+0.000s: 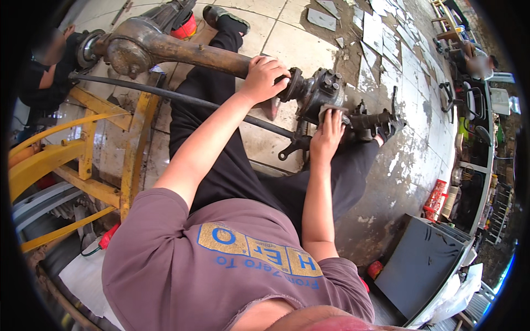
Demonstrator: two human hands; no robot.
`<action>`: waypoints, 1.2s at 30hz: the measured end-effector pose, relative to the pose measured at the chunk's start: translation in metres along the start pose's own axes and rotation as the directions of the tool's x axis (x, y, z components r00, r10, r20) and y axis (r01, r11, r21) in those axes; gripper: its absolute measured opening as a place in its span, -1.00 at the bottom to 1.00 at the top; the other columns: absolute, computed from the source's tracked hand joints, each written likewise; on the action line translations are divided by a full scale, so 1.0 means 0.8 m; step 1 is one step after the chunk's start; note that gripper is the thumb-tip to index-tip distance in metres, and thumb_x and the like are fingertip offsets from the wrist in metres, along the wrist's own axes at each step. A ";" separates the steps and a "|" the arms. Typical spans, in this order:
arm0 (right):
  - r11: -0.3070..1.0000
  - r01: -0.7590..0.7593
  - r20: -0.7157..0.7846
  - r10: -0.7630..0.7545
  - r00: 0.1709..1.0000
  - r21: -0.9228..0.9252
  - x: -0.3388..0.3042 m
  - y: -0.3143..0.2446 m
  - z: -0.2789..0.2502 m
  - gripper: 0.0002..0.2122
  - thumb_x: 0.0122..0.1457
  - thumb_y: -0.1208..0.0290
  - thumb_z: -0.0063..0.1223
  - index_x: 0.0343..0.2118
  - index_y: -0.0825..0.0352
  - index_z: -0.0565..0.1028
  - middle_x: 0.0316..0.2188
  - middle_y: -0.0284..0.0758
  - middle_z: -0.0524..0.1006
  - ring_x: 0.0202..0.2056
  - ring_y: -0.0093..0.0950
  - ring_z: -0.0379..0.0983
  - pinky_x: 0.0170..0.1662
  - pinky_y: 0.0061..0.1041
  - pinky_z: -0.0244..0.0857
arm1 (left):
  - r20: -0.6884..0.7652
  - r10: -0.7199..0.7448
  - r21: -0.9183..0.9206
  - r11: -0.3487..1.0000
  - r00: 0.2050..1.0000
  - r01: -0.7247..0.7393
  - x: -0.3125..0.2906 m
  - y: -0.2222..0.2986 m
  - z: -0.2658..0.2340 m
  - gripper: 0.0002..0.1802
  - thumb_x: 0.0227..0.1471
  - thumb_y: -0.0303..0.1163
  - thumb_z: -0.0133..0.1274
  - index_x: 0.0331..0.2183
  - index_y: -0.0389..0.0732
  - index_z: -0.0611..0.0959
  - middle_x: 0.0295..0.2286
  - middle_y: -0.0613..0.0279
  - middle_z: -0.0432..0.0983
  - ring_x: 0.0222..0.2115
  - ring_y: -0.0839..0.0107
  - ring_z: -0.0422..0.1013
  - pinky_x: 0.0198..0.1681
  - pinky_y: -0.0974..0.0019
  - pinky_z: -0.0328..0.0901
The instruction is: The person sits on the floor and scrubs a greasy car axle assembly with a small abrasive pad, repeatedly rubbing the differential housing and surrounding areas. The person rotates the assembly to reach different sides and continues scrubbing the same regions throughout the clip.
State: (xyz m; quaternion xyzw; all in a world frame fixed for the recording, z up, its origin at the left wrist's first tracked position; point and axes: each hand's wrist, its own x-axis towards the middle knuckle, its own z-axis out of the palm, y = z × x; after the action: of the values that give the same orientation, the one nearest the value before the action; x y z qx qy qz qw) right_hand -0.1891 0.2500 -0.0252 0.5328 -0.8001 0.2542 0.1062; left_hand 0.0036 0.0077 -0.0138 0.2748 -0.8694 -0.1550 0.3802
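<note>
A worn vehicle axle (207,57) lies across my outstretched legs, its round differential housing (128,52) toward the far left. Over the axle tube curls my left hand (265,78), closed on it just beside the end flange. At the right end sits a dark, greasy steering knuckle (326,85). My right hand (327,135) presses a thin greyish-brown piece (333,110), cloth or sandpaper, against the knuckle's near side, fingers together. Below the axle runs a long dark tie rod (182,97), which ends in a joint (295,144) near my right wrist.
A yellow metal frame (138,140) stands close on the left, with a person in dark clothes (52,83) behind it. A red container (185,27) sits beyond the axle. Broken tiles (374,36) litter the far floor. At the right are a grey cabinet (417,265) and another person (479,66).
</note>
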 end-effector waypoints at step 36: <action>0.990 -0.085 0.158 0.066 0.985 0.114 -0.002 -0.030 -0.035 -0.22 0.33 0.26 0.33 0.56 0.39 0.30 0.61 -0.01 0.25 0.63 0.00 0.09 0.54 0.27 0.08 | 0.035 0.017 0.029 0.999 0.999 -0.018 0.012 0.018 -0.011 -0.87 0.27 -0.22 0.23 -0.23 0.05 0.84 -0.14 0.45 0.74 0.08 0.29 0.54 0.27 0.01 0.15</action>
State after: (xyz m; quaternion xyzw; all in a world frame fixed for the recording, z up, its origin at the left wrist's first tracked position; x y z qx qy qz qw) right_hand -0.1695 0.2588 0.0045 0.5255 -0.8088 0.2638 0.0024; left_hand -0.0004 0.0132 0.0043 0.2701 -0.8804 -0.1435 0.3625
